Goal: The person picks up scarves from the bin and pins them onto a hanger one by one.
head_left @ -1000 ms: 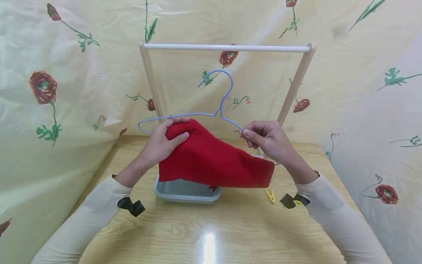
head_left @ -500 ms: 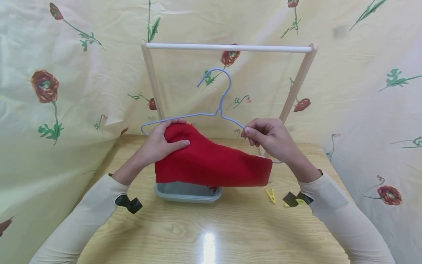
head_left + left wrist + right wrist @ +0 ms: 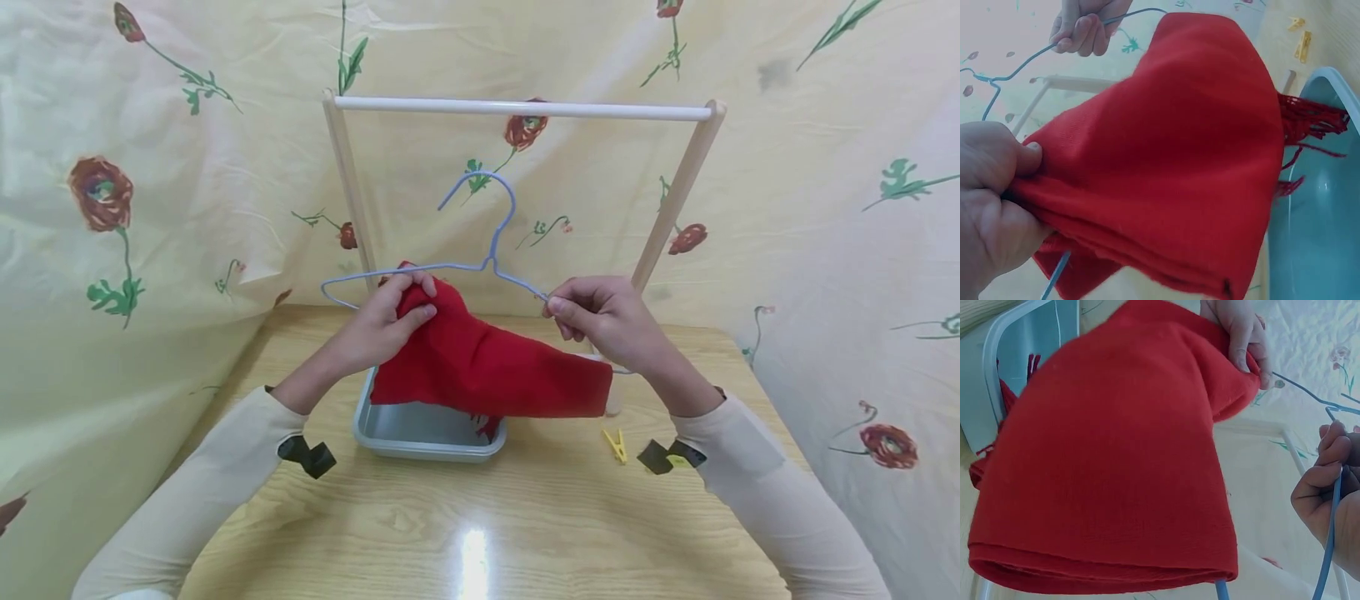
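Observation:
A red scarf [image 3: 495, 367] hangs folded over the lower bar of a blue wire hanger [image 3: 492, 260], which is held upright with its hook at the top. My left hand [image 3: 386, 325] pinches the scarf's upper left part between thumb and fingers, close to the hanger's left arm. With thumb and fingertips my right hand [image 3: 607, 321] grips the hanger's right arm. The right wrist view shows the bar [image 3: 1222, 590] coming out of the scarf's fold. Dark red fringe [image 3: 1313, 119] reaches over the basin in the left wrist view. Cloth hides most of the lower bar.
A grey-blue plastic basin [image 3: 431, 452] stands on the wooden table [image 3: 390, 533] below the scarf. Yellow clothespins [image 3: 1303, 47] lie right of it. Behind stands a rack with a white rod [image 3: 525, 107] and wooden posts [image 3: 678, 187], before a flowered cloth backdrop.
The hanger's hook has come down and slightly left. My left hand has shifted right, first spread on the scarf and now bunching its upper left part; more of the basin shows.

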A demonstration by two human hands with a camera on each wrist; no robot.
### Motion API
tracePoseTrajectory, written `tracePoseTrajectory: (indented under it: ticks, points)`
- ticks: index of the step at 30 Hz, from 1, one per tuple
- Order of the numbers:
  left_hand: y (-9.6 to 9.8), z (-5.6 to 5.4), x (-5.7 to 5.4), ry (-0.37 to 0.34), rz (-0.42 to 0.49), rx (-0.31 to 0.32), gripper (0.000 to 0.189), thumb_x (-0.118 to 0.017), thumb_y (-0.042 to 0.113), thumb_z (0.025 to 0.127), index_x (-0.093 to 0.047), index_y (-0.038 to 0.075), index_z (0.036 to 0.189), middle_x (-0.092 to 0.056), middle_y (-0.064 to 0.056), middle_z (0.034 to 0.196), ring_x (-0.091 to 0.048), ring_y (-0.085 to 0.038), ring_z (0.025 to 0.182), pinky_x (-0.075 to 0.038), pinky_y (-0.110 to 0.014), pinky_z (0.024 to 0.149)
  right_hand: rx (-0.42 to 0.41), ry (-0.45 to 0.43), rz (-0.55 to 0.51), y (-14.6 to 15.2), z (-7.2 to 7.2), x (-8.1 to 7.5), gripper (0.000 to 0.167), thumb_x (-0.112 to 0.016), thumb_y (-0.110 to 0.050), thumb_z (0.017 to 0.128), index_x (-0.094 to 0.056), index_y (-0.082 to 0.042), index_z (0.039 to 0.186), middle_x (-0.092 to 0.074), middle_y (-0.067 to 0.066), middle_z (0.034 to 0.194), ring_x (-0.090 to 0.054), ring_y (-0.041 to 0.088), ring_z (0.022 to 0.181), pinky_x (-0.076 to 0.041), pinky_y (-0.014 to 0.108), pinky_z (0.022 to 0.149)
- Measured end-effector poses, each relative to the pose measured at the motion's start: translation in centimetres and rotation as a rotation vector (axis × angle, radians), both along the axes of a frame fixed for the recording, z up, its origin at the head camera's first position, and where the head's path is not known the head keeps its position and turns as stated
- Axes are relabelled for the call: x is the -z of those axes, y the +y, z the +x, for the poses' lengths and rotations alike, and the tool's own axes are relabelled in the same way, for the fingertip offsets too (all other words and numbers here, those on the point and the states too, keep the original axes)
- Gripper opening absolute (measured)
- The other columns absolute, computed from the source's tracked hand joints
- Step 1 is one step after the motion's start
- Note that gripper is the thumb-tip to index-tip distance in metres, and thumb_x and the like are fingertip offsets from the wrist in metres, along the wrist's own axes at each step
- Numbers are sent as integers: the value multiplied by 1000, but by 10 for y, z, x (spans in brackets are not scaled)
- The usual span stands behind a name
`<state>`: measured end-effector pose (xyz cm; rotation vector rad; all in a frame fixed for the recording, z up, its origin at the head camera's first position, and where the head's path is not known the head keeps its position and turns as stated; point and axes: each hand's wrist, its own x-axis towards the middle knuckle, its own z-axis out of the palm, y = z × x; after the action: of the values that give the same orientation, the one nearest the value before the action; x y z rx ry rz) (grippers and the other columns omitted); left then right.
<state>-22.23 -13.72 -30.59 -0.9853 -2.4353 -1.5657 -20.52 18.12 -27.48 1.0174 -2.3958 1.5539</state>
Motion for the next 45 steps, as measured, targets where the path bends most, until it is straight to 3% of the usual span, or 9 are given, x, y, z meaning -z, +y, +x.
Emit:
tracePoseTrajectory:
  ticks: [7, 10, 14, 19, 27, 31, 35, 38, 45]
  points:
    - [4, -6, -1, 54, -27, 65, 21, -62, -6, 97, -48, 2, 111, -53, -11, 110, -51, -25, 108, -51, -26, 84, -21, 0, 14, -1, 1, 3, 10, -61, 9, 97, -69, 8, 90, -58, 4, 67, -52, 16, 58, -41, 23, 49]
    - [3, -11, -3, 47, -43, 112, 18, -62, -6, 96, -50, 1, 108, -52, -10, 105, -52, -24, 105, -51, -25, 85, -30, 12, 27, 0, 1, 3, 9, -62, 9, 96, -69, 7, 91, -59, 4, 68, -53, 17, 58, -42, 23, 49]
    - [1, -16, -4, 38, -30, 114, 15, -61, -7, 97, -50, 0, 105, -51, -10, 102, -52, -24, 101, -50, -25, 83, -26, 17, 16, 0, 1, 4, 10, -62, 9, 96, -70, 8, 91, -59, 4, 68, -53, 16, 59, -44, 24, 51]
    - [-6, -19, -3, 40, -8, 53, 17, -59, -6, 99, -50, 0, 112, -53, -12, 112, -52, -24, 106, -50, -26, 84, 16, 10, 3, 0, 1, 2, 11, -61, 9, 96, -71, 7, 91, -60, 4, 69, -54, 16, 60, -47, 23, 55]
    - [-15, -11, -3, 82, -160, -127, 31, -67, 6, 98, -54, 4, 127, -61, -10, 121, -60, -24, 103, -55, -37, 87, 52, -8, -42, 1, -1, 0, 10, -62, 6, 98, -70, 10, 94, -66, 0, 73, -58, 14, 60, -52, 22, 58]
    - [-17, -7, -3, 171, -245, -219, 35, -73, 14, 96, -59, 8, 127, -68, -8, 114, -63, -23, 94, -55, -38, 80, 70, 6, -48, 1, -2, 0, 11, -62, 5, 98, -70, 10, 93, -66, -1, 74, -58, 14, 60, -51, 22, 57]
    - [-18, -3, -1, 320, -341, -323, 36, -78, 21, 92, -66, 11, 124, -72, -7, 112, -58, -26, 95, -37, -47, 89, 98, 23, -45, 2, -3, -3, 13, -62, 3, 99, -71, 9, 92, -68, -2, 75, -58, 14, 60, -51, 22, 55]
    - [-18, 0, 1, 400, -388, -396, 39, -81, 28, 89, -69, 15, 123, -72, -7, 113, -53, -28, 97, -24, -53, 84, 111, 35, -40, 4, -4, -6, 12, -63, 2, 99, -71, 7, 92, -69, -2, 76, -58, 14, 60, -52, 21, 55]
    - [-20, 6, 7, 446, -439, -480, 56, -87, 40, 80, -70, 16, 128, -62, -15, 120, -48, -34, 112, -24, -56, 86, 129, 50, -25, 6, -4, -19, 13, -63, 1, 99, -71, 8, 92, -67, 2, 71, -58, 15, 60, -50, 20, 55]
